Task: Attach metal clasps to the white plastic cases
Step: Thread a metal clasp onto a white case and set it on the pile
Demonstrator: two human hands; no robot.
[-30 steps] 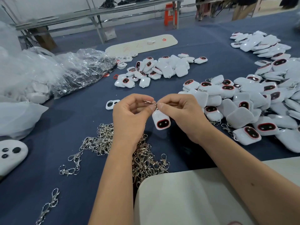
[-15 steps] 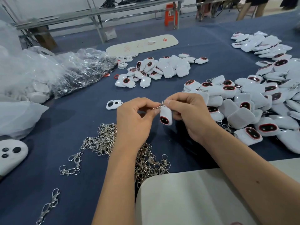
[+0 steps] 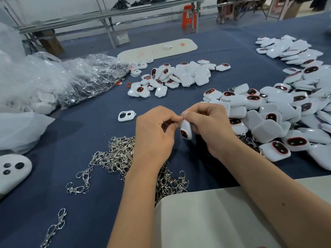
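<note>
Turned edge-on since a second ago, white plastic case (image 3: 186,130), pinched at its top by right hand (image 3: 209,127). Pinching metal clasp (image 3: 176,122) against it, left hand (image 3: 154,136). Not yet visibly hooked. Below, loose clasp heap (image 3: 118,156); right, clasped cases pile (image 3: 279,113); beyond, bare cases (image 3: 179,76) waiting.

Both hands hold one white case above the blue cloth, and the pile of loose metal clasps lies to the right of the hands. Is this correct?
Not fully. Both the left hand and the right hand do hold one white case above the blue cloth, but the head view shows the clasp pile to the left, partly under the left wrist. To the right lies a heap of cases.
</note>
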